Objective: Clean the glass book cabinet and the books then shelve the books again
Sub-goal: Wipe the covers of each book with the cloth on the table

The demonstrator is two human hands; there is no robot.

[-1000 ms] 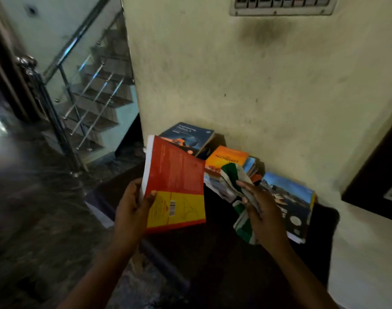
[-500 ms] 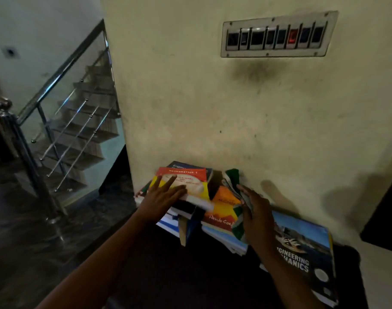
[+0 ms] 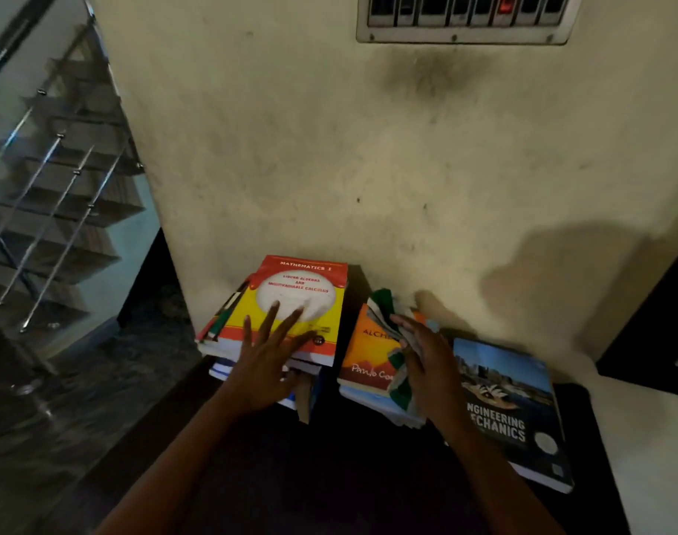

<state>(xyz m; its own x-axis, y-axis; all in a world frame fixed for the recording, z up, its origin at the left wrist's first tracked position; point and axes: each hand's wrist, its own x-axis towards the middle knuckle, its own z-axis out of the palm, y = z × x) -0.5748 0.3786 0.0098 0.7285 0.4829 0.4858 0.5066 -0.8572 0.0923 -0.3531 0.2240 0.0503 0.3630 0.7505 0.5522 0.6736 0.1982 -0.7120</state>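
Observation:
A red and yellow mathematics book lies on top of a stack of books against the wall. My left hand rests flat on its cover with the fingers spread. To the right lies an orange paperback on a second stack. My right hand grips a green and white cloth over that stack. A blue engineering mechanics book lies flat at the far right. All books sit on a dark surface. The glass cabinet is out of view.
A cream wall rises right behind the books, with a switch panel high up. A staircase with a steel railing stands at the left, over a dark floor. A dark frame edges the right.
My left hand held the red and yellow book up a second ago, then laid it face up on the left stack and now rests open on it. The right hand kept holding the cloth.

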